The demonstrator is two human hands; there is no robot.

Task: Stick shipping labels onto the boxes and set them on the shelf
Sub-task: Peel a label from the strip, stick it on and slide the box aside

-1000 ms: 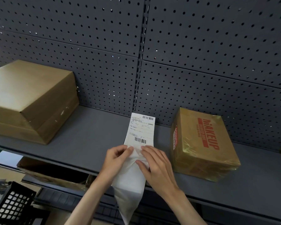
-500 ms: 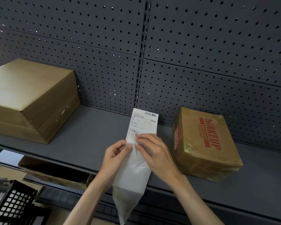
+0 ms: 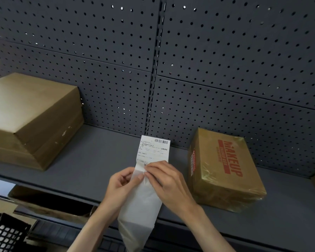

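Early stage: the shipping label point(image 3: 154, 149) is not yet on any box. Both hands meet at 6 o'clock in front of the shelf point(image 3: 91, 160); the left hand point(image 3: 123, 186) pinches the backing paper point(image 3: 140, 211), and the right hand point(image 3: 166, 180) pinches the label's lower edge, apparently peeling the 2 apart. 2 boxes already sit on the shelf: a plain cardboard box point(image 3: 31, 117) at 9 o'clock and a MAKEUP box point(image 3: 225, 170) at 3 o'clock, neither showing a label. Left: finish peeling, stick, shelve.
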